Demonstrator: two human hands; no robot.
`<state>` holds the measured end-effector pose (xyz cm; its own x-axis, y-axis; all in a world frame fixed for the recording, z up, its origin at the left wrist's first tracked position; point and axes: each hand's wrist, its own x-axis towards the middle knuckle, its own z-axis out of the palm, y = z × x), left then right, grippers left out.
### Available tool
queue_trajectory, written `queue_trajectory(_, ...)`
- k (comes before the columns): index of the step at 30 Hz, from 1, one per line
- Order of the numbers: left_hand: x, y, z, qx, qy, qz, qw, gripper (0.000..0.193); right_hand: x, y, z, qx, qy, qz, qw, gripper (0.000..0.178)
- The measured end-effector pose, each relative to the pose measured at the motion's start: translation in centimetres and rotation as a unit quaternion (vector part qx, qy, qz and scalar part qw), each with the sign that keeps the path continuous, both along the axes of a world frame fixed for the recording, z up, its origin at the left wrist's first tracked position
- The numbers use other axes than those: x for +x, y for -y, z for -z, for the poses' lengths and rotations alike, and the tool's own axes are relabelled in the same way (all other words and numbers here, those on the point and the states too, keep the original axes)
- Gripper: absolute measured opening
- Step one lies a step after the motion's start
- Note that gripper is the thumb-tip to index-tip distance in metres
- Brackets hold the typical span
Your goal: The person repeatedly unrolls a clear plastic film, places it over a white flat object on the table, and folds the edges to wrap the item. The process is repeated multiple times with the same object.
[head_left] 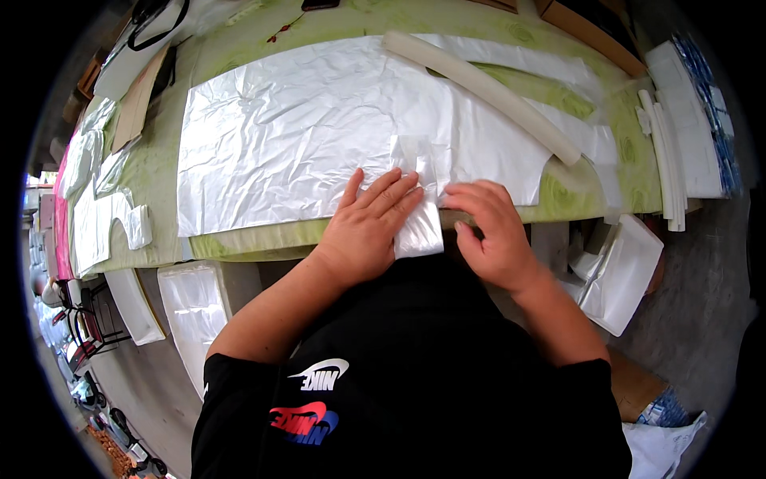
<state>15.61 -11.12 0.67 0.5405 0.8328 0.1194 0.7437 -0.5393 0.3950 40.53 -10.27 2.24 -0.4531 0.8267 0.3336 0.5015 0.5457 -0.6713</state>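
The only clear writing I get is on the wearer's black shirt [447, 375]: a white print [321, 375] of lettering under a curved stroke, and below it a similar print [303, 419] in red, white and blue.

From my end, the left hand [365, 230] lies palm down on a narrow white strip [420, 238] of folded plastic, its fingers slightly spread, pressing rather than gripping. The strip sits at the table's near edge, in front of the wearer's body, its lower end reaching past that edge. The right hand [493, 231] is just beside it, thumb apart from loosely curled fingers, a moderate gap between them and nothing visible inside; I can't tell whether the blurred fingertips touch plastic.

Under the strip spreads a crinkled white sheet [279, 136], with a pale tube [483, 96] slanting across its right part. The cloth [155, 195] is green with a faint rosette pattern. I see cardboard [142, 108] and folded bags [100, 227] to the left, a brown box [598, 36] at far right and slim white rolls [666, 160] near the right end. Pale bins [630, 275] stand below, on a grey floor [163, 383].
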Motion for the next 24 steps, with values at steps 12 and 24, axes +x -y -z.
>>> queue_trajectory(12,-0.6,-2.5,0.4,0.001,0.127,-0.116,0.985,0.018,-2.3,-3.7,2.2,0.037,0.086,0.052,0.994,0.007)
queue_trajectory(24,0.5,-3.5,0.7,0.041,0.073,-0.204,0.975,0.013,-4.2,-3.8,2.6,0.067,0.157,0.134,0.976,0.013)
